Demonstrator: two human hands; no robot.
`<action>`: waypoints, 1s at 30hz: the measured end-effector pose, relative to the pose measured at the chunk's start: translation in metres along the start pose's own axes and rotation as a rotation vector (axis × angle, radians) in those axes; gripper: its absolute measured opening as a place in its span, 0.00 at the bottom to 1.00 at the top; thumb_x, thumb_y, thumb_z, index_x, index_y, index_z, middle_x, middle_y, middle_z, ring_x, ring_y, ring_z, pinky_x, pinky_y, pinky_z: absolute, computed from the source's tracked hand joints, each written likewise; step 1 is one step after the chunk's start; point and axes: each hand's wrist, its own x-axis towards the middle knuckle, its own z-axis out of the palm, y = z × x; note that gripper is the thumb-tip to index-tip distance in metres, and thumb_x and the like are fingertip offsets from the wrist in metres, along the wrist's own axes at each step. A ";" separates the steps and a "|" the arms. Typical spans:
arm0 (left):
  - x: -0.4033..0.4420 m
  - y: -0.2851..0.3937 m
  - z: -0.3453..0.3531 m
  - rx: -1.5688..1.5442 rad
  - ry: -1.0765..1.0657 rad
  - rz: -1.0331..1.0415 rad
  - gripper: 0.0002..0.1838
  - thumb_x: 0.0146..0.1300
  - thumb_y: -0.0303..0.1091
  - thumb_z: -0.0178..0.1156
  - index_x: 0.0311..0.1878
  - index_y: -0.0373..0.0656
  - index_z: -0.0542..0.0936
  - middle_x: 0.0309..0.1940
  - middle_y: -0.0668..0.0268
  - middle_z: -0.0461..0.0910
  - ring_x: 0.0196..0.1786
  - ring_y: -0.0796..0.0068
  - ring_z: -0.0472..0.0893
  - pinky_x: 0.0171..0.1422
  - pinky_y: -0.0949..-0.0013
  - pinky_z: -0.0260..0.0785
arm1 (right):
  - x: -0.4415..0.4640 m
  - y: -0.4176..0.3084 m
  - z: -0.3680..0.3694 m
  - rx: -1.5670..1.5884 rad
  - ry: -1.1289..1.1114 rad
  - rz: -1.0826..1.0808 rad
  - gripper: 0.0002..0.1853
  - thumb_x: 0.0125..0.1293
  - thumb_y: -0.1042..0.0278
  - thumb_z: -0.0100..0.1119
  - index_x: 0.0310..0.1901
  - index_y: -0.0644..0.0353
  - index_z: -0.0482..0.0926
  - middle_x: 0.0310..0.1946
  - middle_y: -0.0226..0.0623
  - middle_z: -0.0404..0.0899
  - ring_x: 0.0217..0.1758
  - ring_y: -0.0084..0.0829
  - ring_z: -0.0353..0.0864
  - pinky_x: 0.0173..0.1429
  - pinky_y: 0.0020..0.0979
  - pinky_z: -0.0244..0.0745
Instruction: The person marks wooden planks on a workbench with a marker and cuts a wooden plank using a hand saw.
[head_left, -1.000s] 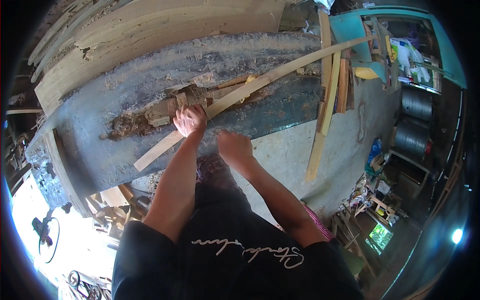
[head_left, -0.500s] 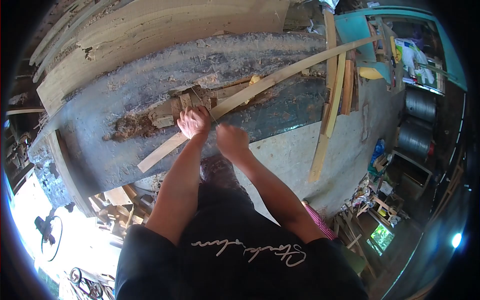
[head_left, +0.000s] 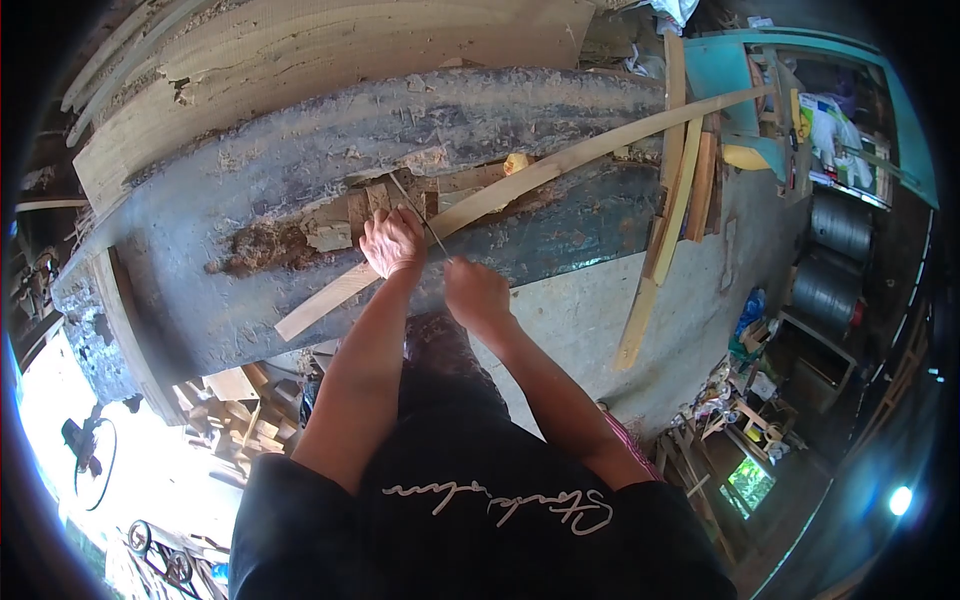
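A long, pale wooden strip point(head_left: 575, 157) lies slantwise over a big dark slab of wood point(head_left: 270, 170). My left hand point(head_left: 392, 242) is closed over the strip, its knuckles up, pressing it against the slab. Just right of those fingers, a handsaw point(head_left: 428, 226) crosses the strip, its thin blade seen edge-on. My right hand point(head_left: 476, 296) is wrapped around the near end of the saw and hides its handle. How deep the blade sits in the strip cannot be made out.
Under the strip the slab has a rough hollow point(head_left: 275, 248). More wooden strips point(head_left: 672, 210) lie across its right end. A wide plank point(head_left: 330, 60) stands behind. Wood offcuts point(head_left: 240, 410) are piled at lower left, and a turquoise frame point(head_left: 720, 75) is at upper right.
My right hand has pulled slightly back towards my body, and more of the saw blade shows. My left hand stays on the strip. The whole view has shifted a little.
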 end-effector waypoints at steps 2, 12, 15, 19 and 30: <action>-0.004 0.001 0.000 0.008 -0.006 0.004 0.20 0.64 0.44 0.45 0.28 0.43 0.83 0.36 0.62 0.81 0.43 0.58 0.78 0.47 0.55 0.67 | 0.020 -0.002 0.010 0.071 0.052 -0.090 0.17 0.71 0.59 0.44 0.35 0.61 0.79 0.32 0.51 0.83 0.36 0.53 0.83 0.42 0.49 0.78; -0.001 -0.002 0.003 0.017 -0.002 0.015 0.19 0.63 0.44 0.47 0.26 0.45 0.82 0.34 0.63 0.80 0.43 0.60 0.78 0.47 0.55 0.66 | -0.012 0.002 0.005 -0.043 0.050 -0.007 0.14 0.70 0.60 0.47 0.32 0.59 0.78 0.26 0.49 0.82 0.31 0.48 0.84 0.37 0.45 0.80; -0.003 0.002 0.003 0.013 0.004 0.003 0.19 0.62 0.43 0.48 0.24 0.45 0.82 0.33 0.64 0.80 0.43 0.60 0.78 0.46 0.56 0.66 | 0.014 -0.003 0.005 0.063 0.032 -0.059 0.16 0.71 0.59 0.44 0.36 0.63 0.78 0.28 0.54 0.81 0.34 0.54 0.83 0.41 0.50 0.78; -0.003 0.001 0.000 0.012 0.011 -0.005 0.18 0.62 0.43 0.48 0.25 0.44 0.82 0.34 0.64 0.80 0.43 0.60 0.78 0.46 0.56 0.66 | -0.003 0.001 0.001 0.053 0.040 -0.074 0.15 0.70 0.60 0.45 0.35 0.62 0.78 0.28 0.54 0.81 0.34 0.54 0.83 0.42 0.51 0.77; -0.001 -0.001 0.006 0.010 -0.005 -0.031 0.18 0.62 0.43 0.48 0.26 0.46 0.82 0.34 0.64 0.80 0.44 0.61 0.78 0.47 0.55 0.66 | 0.017 0.001 -0.005 0.053 -0.034 -0.100 0.18 0.71 0.57 0.42 0.36 0.61 0.78 0.31 0.53 0.82 0.38 0.54 0.82 0.45 0.50 0.76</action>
